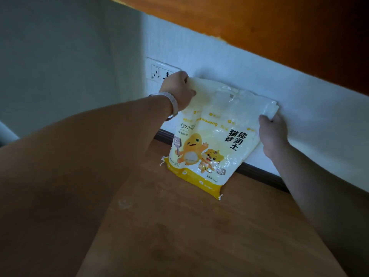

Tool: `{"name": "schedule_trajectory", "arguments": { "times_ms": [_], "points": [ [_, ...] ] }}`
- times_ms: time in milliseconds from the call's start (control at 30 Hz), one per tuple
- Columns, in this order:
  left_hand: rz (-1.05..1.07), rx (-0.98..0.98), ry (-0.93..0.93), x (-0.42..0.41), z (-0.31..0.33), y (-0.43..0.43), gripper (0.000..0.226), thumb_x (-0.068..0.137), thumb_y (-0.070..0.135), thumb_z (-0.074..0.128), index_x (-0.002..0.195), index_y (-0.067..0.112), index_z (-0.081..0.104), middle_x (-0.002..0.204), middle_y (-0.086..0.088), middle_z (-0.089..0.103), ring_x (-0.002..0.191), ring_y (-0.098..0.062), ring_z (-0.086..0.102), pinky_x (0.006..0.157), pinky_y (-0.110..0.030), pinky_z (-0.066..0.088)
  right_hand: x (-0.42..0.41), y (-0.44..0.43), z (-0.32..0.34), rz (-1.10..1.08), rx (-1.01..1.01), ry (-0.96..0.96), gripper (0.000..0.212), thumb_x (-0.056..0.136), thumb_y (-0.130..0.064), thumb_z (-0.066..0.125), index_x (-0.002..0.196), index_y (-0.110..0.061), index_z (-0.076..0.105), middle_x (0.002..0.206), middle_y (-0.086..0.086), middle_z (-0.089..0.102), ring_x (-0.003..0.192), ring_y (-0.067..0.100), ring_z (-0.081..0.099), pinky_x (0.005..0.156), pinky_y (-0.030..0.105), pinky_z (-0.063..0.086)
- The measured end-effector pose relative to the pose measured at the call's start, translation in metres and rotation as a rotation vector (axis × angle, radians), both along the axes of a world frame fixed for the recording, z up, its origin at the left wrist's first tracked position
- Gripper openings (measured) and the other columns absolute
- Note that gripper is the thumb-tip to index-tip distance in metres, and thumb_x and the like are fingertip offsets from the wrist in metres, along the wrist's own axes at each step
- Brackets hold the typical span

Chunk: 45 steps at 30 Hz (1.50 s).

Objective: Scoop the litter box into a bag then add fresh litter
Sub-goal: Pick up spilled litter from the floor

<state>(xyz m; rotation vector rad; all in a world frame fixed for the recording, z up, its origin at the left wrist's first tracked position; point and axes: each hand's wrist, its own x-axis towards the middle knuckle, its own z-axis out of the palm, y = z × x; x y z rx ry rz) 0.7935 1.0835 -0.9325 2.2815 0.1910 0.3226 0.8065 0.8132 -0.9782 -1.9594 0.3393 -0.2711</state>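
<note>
A white plastic socket [157, 71] sits flush in the wall [219, 66], which has a fine grain, at far left. Just right of it the left hand [177, 90], with a pale band [173, 104] on the wrist, grips the bag's top left corner in curled fingers. The bag [215, 140] stands on the brown wood floor [199, 226] against the wall, tilted right. It is glossy crinkled plastic, white with a yellow base band and frayed threads at the bottom corners. It is printed "BENTONITE CAT LITTER" with two cartoon animals and a scoop. The right hand [271, 132] pinches its folded top right corner. A dark skirting [259, 172] runs behind, and an orange wooden panel [259, 27] hangs above.
</note>
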Motion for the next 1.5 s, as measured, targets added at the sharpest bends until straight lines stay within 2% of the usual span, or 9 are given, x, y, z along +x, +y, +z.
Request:
{"name": "schedule_trajectory", "arguments": {
  "times_ms": [133,200,367,467,600,867,1000,1200,1500],
  "points": [
    [-0.014,-0.064,0.086,-0.009,-0.016,0.004,0.027,0.08,0.027,0.072,0.1,0.02,0.055,0.087,0.003,0.061,0.069,-0.007,0.055,0.052,-0.021,0.037,-0.005,0.006,0.002,-0.011,0.022,-0.065,0.034,0.086,-0.021,0.059,0.119,-0.018,0.053,0.105,0.001,0.062,0.079,0.012,0.06,0.065,0.021,0.048],
    [-0.038,-0.084,0.105,-0.017,-0.021,0.006,0.035,0.081,0.029,0.073,0.109,0.021,0.054,0.088,0.007,0.058,0.071,-0.003,0.053,0.055,-0.02,0.038,-0.008,0.008,0.003,-0.041,-0.058,-0.139,0.052,0.078,-0.031,0.063,0.126,-0.018,0.047,0.122,0.004,0.056,0.1,0.02,0.061,0.081,0.028,0.053],
    [-0.074,-0.095,0.09,-0.041,-0.025,0.019,0.042,0.082,0.032,0.073,0.117,0.022,0.051,0.104,0.003,0.057,0.081,-0.009,0.058,0.064,-0.025,0.052,-0.031,0.024,0.023,-0.023,-0.337,-0.384,0.065,0.079,-0.034,0.058,0.138,-0.014,0.041,0.141,0.006,0.041,0.131,0.025,0.038,0.11,0.045,0.035],
    [-0.06,-0.063,0.074,-0.057,-0.023,0.036,0.041,0.083,0.033,0.072,0.117,0.022,0.053,0.11,0.002,0.058,0.089,-0.013,0.059,0.075,-0.03,0.055,-0.044,0.054,0.031,0.125,-0.402,-0.507,0.053,0.082,-0.027,0.057,0.131,-0.007,0.049,0.134,0.011,0.049,0.127,0.029,0.042,0.109,0.043,0.033],
    [-0.042,-0.003,0.058,-0.087,-0.02,0.062,0.043,0.086,0.035,0.069,0.123,0.023,0.052,0.117,0.004,0.058,0.101,-0.012,0.057,0.079,-0.025,0.047,-0.063,0.105,0.024,0.46,-0.483,-0.438,0.044,0.089,-0.024,0.059,0.129,-0.007,0.054,0.129,0.01,0.053,0.123,0.027,0.046,0.102,0.038,0.038],
    [-0.018,0.259,0.224,-0.194,-0.031,0.138,0.055,0.093,0.04,0.059,0.143,0.031,0.041,0.145,0.006,0.045,0.128,-0.014,0.047,0.096,-0.017,0.031,-0.111,0.215,-0.01,0.922,-0.77,-0.351,0.052,0.093,-0.047,0.047,0.134,-0.016,0.051,0.133,0.002,0.053,0.125,0.026,0.046,0.101,0.044,0.042],
    [0.12,0.256,0.306,-0.261,-0.037,0.183,0.054,0.093,0.04,0.058,0.144,0.033,0.04,0.148,0.007,0.041,0.131,-0.014,0.044,0.105,-0.026,0.034,-0.137,0.273,-0.018,1.126,-0.812,-0.332,0.053,0.097,-0.049,0.044,0.142,-0.02,0.044,0.144,-0.001,0.044,0.134,0.022,0.037,0.108,0.043,0.036],
    [0.335,0.218,0.336,-0.365,-0.052,0.233,0.052,0.092,0.039,0.059,0.142,0.031,0.044,0.142,0.006,0.047,0.126,-0.014,0.047,0.107,-0.033,0.041,-0.196,0.348,-0.026,1.353,-0.777,-0.409,0.055,0.094,-0.045,0.051,0.139,-0.013,0.05,0.138,0.003,0.051,0.129,0.025,0.045,0.104,0.04,0.041],
    [0.517,0.146,0.441,-0.498,-0.094,0.26,0.053,0.09,0.036,0.062,0.141,0.029,0.045,0.144,0.004,0.044,0.129,-0.016,0.044,0.106,-0.026,0.034,-0.287,0.403,-0.044,1.735,-0.854,-0.475,0.058,0.096,-0.049,0.047,0.145,-0.018,0.042,0.146,-0.001,0.045,0.133,0.021,0.041,0.105,0.042,0.041]
  ]
}}
